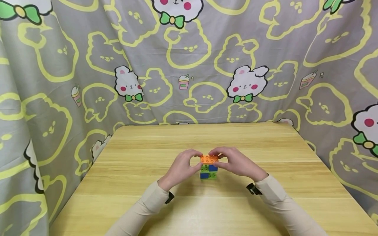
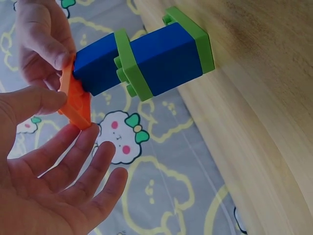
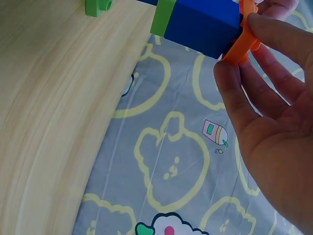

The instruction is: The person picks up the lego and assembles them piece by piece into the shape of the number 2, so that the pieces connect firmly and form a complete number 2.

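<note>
A stack of toy building bricks stands on the table. Its thin orange brick [image 1: 209, 159] lies on top, studs up, pinched at the left end by the thumb and fingers of my left hand [image 1: 183, 167]. At the other end, my right hand [image 1: 237, 163] pinches the same brick. Under it, the upper blue brick [image 3: 203, 25] sits toward the right on a thin green brick [image 2: 131, 66]. Below that, the lower blue brick [image 2: 168, 56] is set to the left on another thin green brick [image 2: 198, 39] at the bottom. In the left wrist view, the orange brick looks tilted against the upper blue brick.
The wood-grain table [image 1: 141, 144] reaches back to a grey curtain [image 1: 189, 108] with yellow outlines and white cartoon animals. More curtain hangs along the left and right sides. A dark band [image 1: 254, 189] is worn at the right wrist.
</note>
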The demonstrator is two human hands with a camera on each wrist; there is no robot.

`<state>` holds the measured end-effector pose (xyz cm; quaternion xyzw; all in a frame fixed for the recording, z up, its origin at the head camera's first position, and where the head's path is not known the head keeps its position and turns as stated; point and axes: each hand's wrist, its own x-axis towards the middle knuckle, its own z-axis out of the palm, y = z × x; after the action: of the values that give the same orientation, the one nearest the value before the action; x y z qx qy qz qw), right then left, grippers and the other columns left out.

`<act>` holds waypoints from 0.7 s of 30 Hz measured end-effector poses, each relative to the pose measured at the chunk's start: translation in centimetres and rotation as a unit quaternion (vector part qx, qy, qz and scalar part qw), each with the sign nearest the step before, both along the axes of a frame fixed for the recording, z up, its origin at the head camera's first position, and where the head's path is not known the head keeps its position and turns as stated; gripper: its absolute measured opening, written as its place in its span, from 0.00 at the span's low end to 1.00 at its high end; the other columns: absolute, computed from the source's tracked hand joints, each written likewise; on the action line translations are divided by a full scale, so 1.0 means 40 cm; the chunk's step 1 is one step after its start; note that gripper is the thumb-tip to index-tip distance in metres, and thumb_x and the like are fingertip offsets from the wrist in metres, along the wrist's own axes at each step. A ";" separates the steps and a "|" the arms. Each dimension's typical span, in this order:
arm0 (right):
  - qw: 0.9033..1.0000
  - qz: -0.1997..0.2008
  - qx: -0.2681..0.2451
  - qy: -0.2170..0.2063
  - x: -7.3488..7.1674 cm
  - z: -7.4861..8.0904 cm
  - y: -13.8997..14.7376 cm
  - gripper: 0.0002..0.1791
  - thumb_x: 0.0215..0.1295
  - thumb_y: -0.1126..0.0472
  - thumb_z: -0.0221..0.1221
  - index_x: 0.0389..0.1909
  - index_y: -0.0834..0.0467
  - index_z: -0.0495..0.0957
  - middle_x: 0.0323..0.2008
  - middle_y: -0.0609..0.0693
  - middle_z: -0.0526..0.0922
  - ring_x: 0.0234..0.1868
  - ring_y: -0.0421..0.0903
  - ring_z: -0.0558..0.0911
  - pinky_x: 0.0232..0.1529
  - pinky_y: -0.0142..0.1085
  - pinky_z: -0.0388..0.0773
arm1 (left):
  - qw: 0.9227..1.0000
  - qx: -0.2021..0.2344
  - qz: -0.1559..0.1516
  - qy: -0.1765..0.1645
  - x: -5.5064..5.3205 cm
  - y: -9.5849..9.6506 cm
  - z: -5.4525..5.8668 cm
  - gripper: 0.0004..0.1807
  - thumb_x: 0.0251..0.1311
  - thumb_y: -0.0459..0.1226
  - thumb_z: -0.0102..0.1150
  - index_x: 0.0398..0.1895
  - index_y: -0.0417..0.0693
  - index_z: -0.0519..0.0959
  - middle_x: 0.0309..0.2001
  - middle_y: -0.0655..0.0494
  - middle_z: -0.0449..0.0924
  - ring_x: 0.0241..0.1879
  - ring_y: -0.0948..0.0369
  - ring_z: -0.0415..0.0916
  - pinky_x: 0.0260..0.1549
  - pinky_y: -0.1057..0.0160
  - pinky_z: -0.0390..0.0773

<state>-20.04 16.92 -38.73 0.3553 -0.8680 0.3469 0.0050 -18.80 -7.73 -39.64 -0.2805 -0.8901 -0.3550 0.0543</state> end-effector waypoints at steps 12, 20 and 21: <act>0.999 -0.008 -0.002 -0.043 -0.008 -0.012 0.005 0.18 0.68 0.57 0.68 0.57 0.56 0.82 0.53 0.48 0.85 0.50 0.44 0.85 0.55 0.43 0.83 | 1.000 0.003 0.001 -0.007 0.002 -0.002 -0.006 0.16 0.63 0.35 0.68 0.53 0.43 0.83 0.51 0.51 0.85 0.54 0.49 0.81 0.55 0.49 0.80; 0.992 0.000 -0.034 -0.121 -0.022 -0.034 0.018 0.16 0.76 0.48 0.58 0.59 0.49 0.79 0.54 0.45 0.84 0.55 0.45 0.83 0.55 0.43 0.82 | 1.000 0.006 0.004 -0.010 0.000 -0.003 -0.004 0.17 0.63 0.35 0.67 0.54 0.43 0.83 0.51 0.51 0.85 0.53 0.50 0.81 0.54 0.49 0.80; 0.990 0.002 -0.038 -0.134 -0.024 -0.038 0.020 0.16 0.77 0.48 0.57 0.59 0.48 0.78 0.54 0.44 0.83 0.56 0.46 0.83 0.55 0.43 0.81 | 1.000 0.007 0.004 -0.012 0.000 -0.004 -0.004 0.17 0.63 0.35 0.67 0.54 0.43 0.82 0.51 0.51 0.84 0.53 0.49 0.81 0.54 0.49 0.80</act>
<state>-20.99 17.70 -40.23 0.3069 -0.8463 0.4240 -0.0987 -18.80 -7.88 -39.81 -0.2724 -0.8894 -0.3641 0.0465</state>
